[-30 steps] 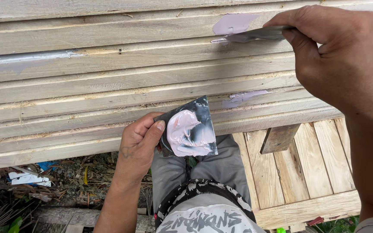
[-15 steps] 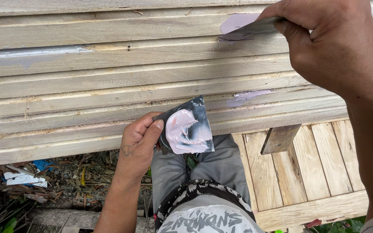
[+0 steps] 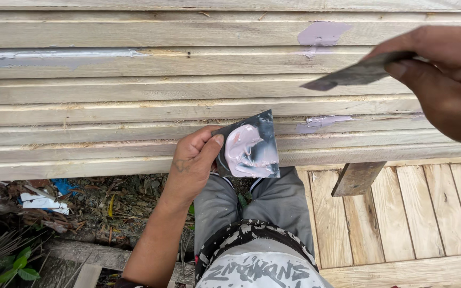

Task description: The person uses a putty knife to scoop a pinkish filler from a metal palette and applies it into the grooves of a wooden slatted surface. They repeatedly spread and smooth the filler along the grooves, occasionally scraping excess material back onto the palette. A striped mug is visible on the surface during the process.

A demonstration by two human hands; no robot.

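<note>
My left hand (image 3: pixel 193 160) grips a small dark square board (image 3: pixel 252 146) smeared with pale pinkish-white putty, held in front of the lower planks. My right hand (image 3: pixel 444 74) at the upper right pinches a thin flat putty blade (image 3: pixel 356 74), its tip a little off the wood. Stacked pale wooden planks (image 3: pixel 134 101) fill the top half. Lilac-grey putty patches sit on them: one at the upper right (image 3: pixel 324 34), a smaller one lower down (image 3: pixel 321 124), and a long grey-white streak at the far left (image 3: pixel 54 55).
A slatted wooden platform (image 3: pixel 396 213) lies at the lower right, with a short dark wood block (image 3: pixel 357 177) under the planks. My grey trousers (image 3: pixel 273 208) show below. Dirt, dry leaves, scraps and green plants (image 3: pixel 44 213) cover the ground at the lower left.
My right hand has drawn the blade down and away from the upper putty patch, which now shows uncovered. The left hand and its board have stayed nearly still.
</note>
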